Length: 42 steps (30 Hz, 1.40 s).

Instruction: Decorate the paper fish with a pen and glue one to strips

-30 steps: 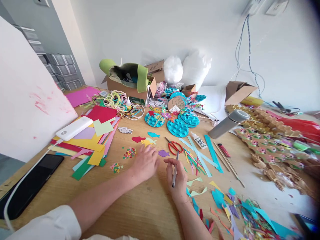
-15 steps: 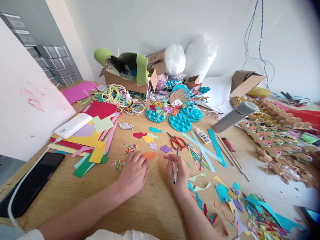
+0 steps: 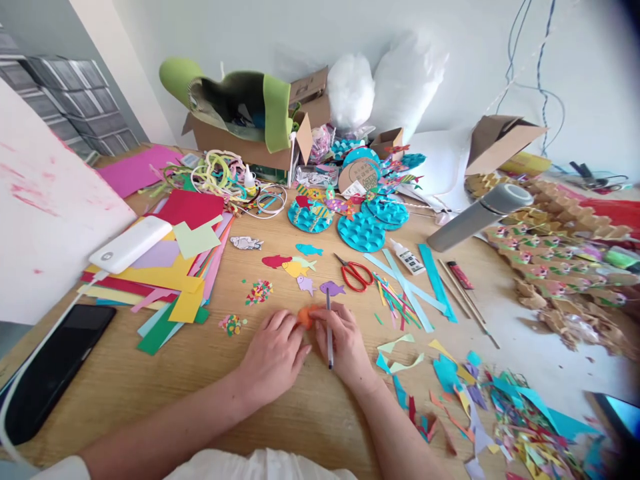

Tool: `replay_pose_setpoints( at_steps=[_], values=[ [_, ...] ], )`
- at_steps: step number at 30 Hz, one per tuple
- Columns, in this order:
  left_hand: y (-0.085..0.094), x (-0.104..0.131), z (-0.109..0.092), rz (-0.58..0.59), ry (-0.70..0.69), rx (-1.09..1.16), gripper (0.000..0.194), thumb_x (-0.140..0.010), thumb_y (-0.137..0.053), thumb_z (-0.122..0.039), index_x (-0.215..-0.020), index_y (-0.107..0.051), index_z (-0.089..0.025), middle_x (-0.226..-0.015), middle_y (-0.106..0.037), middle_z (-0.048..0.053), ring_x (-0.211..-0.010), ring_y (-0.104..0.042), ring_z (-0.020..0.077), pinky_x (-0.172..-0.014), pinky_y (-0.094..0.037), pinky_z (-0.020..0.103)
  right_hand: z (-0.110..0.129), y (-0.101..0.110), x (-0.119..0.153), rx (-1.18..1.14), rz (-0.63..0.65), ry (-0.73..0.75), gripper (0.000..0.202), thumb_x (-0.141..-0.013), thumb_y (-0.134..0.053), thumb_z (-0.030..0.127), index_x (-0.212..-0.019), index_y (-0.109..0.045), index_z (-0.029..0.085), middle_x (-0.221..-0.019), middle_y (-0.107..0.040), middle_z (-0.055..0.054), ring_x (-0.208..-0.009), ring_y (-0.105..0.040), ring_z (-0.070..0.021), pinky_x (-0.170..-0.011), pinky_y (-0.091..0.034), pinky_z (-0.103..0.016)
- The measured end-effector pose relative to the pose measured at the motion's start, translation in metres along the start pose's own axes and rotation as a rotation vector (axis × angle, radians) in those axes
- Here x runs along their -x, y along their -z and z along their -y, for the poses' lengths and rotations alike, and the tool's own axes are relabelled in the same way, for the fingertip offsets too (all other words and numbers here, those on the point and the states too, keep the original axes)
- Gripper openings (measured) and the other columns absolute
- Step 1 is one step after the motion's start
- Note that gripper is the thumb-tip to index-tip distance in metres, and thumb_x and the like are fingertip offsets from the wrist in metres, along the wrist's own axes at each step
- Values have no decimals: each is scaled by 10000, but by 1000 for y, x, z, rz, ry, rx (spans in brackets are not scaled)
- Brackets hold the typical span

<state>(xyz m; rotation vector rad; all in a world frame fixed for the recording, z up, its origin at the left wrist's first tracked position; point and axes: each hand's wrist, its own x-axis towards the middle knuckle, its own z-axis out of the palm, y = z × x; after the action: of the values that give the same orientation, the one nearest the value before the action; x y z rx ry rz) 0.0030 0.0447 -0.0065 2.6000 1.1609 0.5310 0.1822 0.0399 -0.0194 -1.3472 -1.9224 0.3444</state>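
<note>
Orange paper cut-out between two bare hands, on or just above the pale wooden table.
The left hand sets its fingertips at the cut-out's left side; whether that grip pinches or merely presses cannot be told. The right hand has its grip closed around a slim grey pen, fingertips meeting the cut-out's right side. A flat lilac paper fish lies just beyond. The cut-out is probably very light, flexible and easily creased; a gentle fingertip hold near its edges should suit it.
</note>
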Motion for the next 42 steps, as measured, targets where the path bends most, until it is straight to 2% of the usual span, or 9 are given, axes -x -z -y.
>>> replay_pose_setpoints(
  at_steps=[5, 9, 11, 13, 17, 20, 23, 32, 42],
  values=[
    [0, 4, -4, 20, -80, 116, 278, -934, -500, -262, -1176, -592, -159, -1121, -615, 102, -1106, -508, 253, -970, -465, 436, -2, 2, 3, -98, -69, -98, 230, -910, -475, 137, -1064, -610, 242, -983, -690, -75, -973, -614, -230, -824, -512, -391],
    [0, 4, 0, 18, -80, 69, 304, -938, -489, -271, -1207, -587, -170, -1218, -576, 109, -1154, -475, 279, -990, -449, 462, -3, 3, 6, -318, -199, -282, 277, -988, -400, 274, -1203, -570, 241, -955, -702, -64, -942, -636, -212, -874, -496, -409],
    [-1, 4, 1, 46, -77, 40, 327, -934, -499, -290, -1236, -577, -191, -1232, -561, 110, -1159, -466, 290, -980, -452, 478, -5, 3, 6, -482, -246, -386, 338, -1002, -361, 364, -1217, -580, 222, -823, -677, -42, -796, -650, -195, -780, -529, -383],
    [-1, 4, 1, 59, -67, 22, 340, -925, -517, -303, -1245, -578, -209, -1249, -539, 120, -1173, -453, 301, -975, -451, 490, -8, 2, 4, -651, -235, -509, 369, -986, -381, 434, -1137, -625, 202, -687, -602, -4, -603, -606, -163, -591, -535, -323],
    [-1, 3, 4, 54, -35, 20, 302, -912, -540, -295, -1196, -617, -225, -1278, -509, 132, -1208, -426, 304, -994, -430, 495, -10, 1, 0, -824, -177, -678, 278, -855, -616, 462, -942, -621, 199, -593, -561, 33, -464, -558, -143, -398, -491, -265],
    [0, 3, 4, 56, -34, -3, 298, -921, -529, -301, -1190, -620, -210, -1268, -537, 120, -1200, -431, 303, -995, -421, 491, -9, -1, -1, -834, -206, -666, 272, -783, -709, 443, -805, -550, 223, -571, -609, 27, -459, -592, -163, -396, -520, -281],
    [0, 5, 2, 55, -78, -44, 318, -936, -506, -311, -1207, -608, -181, -1260, -584, 95, -1155, -461, 301, -949, -438, 466, -9, -4, 0, -788, -217, -665, 303, -788, -700, 470, -742, -526, 226, -549, -627, 17, -446, -603, -169, -397, -532, -290],
    [0, 12, -7, 85, -149, -85, 355, -946, -494, -289, -1240, -586, -112, -1279, -620, 85, -937, -530, 248, -821, -455, 404, -8, -5, -2, -784, -210, -701, 341, -765, -723, 493, -723, -521, 221, -552, -633, 21, -442, -607, -153, -395, -511, -249],
    [1, 14, -13, 165, -142, -97, 396, -972, -443, -308, -1314, -526, -126, -1333, -592, 87, -989, -599, 227, -833, -490, 375, -8, -6, -2, -781, -194, -702, 325, -768, -724, 478, -726, -521, 227, -564, -636, 17, -453, -604, -158, -411, -508, -256]
  ],
)
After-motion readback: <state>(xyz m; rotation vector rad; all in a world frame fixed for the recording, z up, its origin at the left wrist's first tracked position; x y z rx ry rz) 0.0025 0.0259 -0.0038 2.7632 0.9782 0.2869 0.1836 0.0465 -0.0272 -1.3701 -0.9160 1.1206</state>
